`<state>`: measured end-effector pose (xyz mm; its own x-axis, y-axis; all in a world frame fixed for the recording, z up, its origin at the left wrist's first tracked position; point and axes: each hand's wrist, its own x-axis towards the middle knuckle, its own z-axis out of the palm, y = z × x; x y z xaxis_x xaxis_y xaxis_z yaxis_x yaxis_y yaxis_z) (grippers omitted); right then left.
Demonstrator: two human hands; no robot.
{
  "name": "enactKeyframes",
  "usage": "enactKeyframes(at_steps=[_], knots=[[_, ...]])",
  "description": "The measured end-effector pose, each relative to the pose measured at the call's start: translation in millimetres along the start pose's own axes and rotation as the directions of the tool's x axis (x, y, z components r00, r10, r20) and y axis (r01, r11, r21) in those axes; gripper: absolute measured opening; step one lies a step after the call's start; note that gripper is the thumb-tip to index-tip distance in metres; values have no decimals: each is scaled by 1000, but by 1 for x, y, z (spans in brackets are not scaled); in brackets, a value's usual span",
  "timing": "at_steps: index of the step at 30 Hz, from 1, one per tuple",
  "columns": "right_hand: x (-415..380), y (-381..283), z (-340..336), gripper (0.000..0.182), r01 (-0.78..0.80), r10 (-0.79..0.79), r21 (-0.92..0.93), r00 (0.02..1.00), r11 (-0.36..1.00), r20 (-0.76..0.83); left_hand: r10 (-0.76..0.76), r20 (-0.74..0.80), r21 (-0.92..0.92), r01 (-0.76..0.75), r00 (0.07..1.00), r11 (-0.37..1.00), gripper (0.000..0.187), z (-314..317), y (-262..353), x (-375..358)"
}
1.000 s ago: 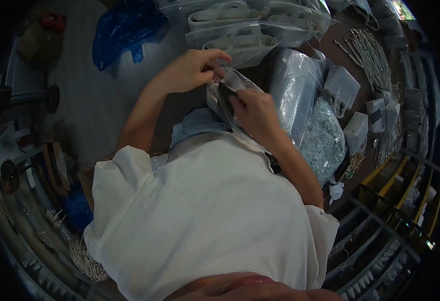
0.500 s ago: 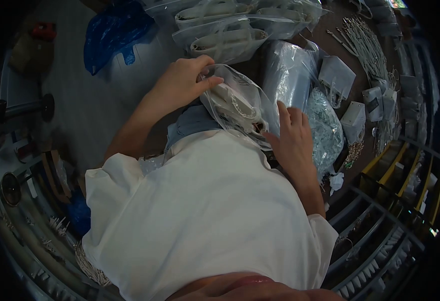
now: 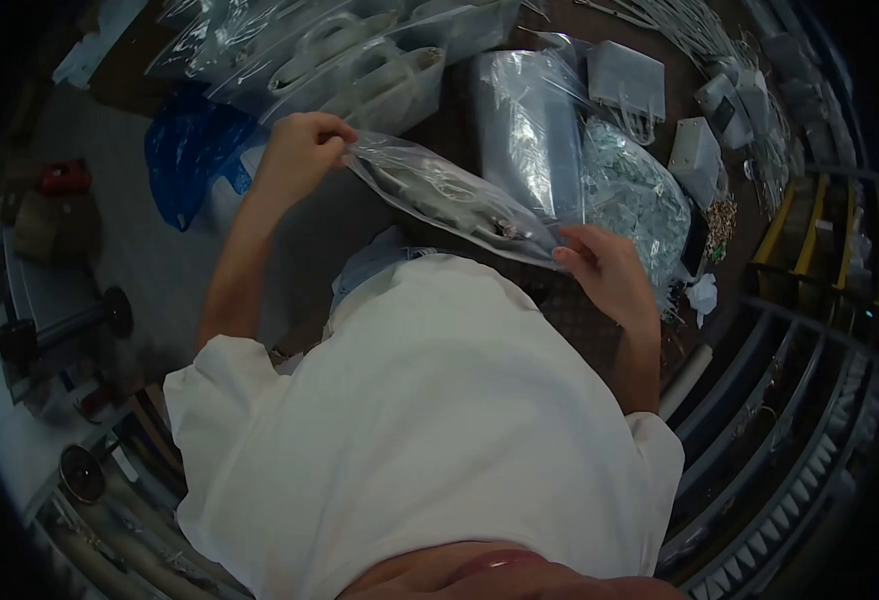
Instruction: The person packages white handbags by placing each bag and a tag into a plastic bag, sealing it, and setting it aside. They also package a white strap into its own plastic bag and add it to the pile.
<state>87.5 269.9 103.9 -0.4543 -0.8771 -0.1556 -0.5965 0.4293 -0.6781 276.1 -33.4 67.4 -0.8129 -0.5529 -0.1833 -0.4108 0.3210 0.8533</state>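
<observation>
A clear plastic bag point(image 3: 399, 153) is stretched taut between my two hands, in front of the white shirt. Through its film shows a pale handbag point(image 3: 449, 200); its details are blurred by glare. My left hand point(image 3: 304, 152) pinches the upper left corner of the plastic bag between thumb and fingers. At the lower right corner, my right hand point(image 3: 609, 268) grips the plastic with thumb and fingertips. Just beyond it lies a thick stack of clear plastic bags point(image 3: 529, 130).
Bagged handbags point(image 3: 389, 85) lie at the back. A bag of crinkled plastic pieces point(image 3: 634, 190), small white boxes point(image 3: 627, 80) and pale straps point(image 3: 689, 30) are to the right. A blue plastic bag point(image 3: 189, 150) sits at left; yellow-edged shelves point(image 3: 809, 225) stand at far right.
My hands have moved apart, and the plastic bag's mouth went from gaping open to drawn flat and narrow. My right hand has closed on its corner. The view has shifted.
</observation>
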Motion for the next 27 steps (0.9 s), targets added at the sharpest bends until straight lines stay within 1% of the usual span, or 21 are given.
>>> enactKeyframes(at_steps=[1, 2, 3, 4, 6, 7, 9, 11, 13, 14, 15, 16, 17, 18, 19, 20, 22, 23, 25, 26, 27], knots=[[-5, 3, 0, 23, -20, 20, 7, 1000, 1000, -18, -42, -22, -38, 41, 999, 998, 17, 1, -4, -2], [-10, 6, 0, 27, 61, -59, 57, 997, 996, -40, -33, 1, -30, 33, 999, 999, 17, 1, -7, -4], [-15, 8, 1, 31, 148, -142, 102, 988, 984, -64, -10, -21, -173, 7, 1000, 985, 18, 1, -10, -6], [-19, 9, 4, 31, 139, -131, 106, 989, 985, -75, 6, -51, -311, -22, 999, 950, 18, 2, -11, -7], [-23, 11, 14, 24, 227, -231, -42, 962, 973, -148, 3, -19, -321, -9, 1000, 947, 18, 2, -11, -7], [-24, 16, 21, 24, 223, -227, -39, 961, 974, -160, -7, 2, -334, 7, 1000, 943, 18, 2, -11, -6], [-21, 28, 33, 15, 377, -420, -225, 888, 898, -189, 18, -8, -317, -20, 1000, 948, 19, 1, -13, -5], [-21, 31, 34, 11, 397, -439, -210, 870, 894, -225, 43, -19, -303, -46, 999, 952, 20, -1, -13, -2], [-21, 36, 36, 7, 413, -453, -195, 852, 890, -263, 148, -102, -24, -151, 984, 988, 21, -3, -7, 2], [-21, 39, 37, 7, 399, -439, -187, 847, 897, -299, 157, -88, -17, -159, 984, 987, 21, 1, 1, 2], [-22, 41, 38, 7, 385, -424, -180, 842, 905, -335, 239, -143, 210, -206, 961, 956, 22, 9, 25, -2], [-22, 42, 38, 7, 373, -412, -177, 841, 911, -350, 330, -179, 427, -229, 927, 875, 24, 18, 48, -6], [-23, 41, 38, 7, 401, -437, -173, 831, 900, -345, 553, -86, 559, -419, 829, 716, 26, 28, 71, -8], [-24, 41, 39, 8, 430, -462, -169, 819, 887, -340, 730, 37, 652, -570, 682, 500, 30, 42, 90, -10], [-24, 41, 41, 8, 421, -453, -167, 818, 891, -353, 723, 165, 466, -699, 671, 543, 37, 61, 100, -13], [-24, 42, 42, 9, 428, -455, -157, 817, 890, -355, 721, 286, 255, -775, 631, 578, 44, 80, 107, -15], [-23, 44, 42, 11, 432, -456, -151, 812, 889, -364, 725, 458, 213, -855, 515, 473, 35, 124, 103, -15], [-24, 45, 41, 12, 432, -449, -135, 808, 892, -381, 727, 464, 210, -860, 506, 465, 35, 136, 95, -10], [-27, 46, 43, 12, 420, -429, -119, 803, 900, -413, 572, 626, 125, -793, 530, 597, 15, 151, 90, 4], [-29, 47, 44, 13, 387, -356, -22, 825, 922, -440, 573, 640, 117, -801, 513, 587, 15, 153, 89, 7], [-32, 47, 46, 13, 351, -278, 80, 843, 933, -460, 616, 586, 106, -804, 526, 585, 11, 153, 90, 7]])
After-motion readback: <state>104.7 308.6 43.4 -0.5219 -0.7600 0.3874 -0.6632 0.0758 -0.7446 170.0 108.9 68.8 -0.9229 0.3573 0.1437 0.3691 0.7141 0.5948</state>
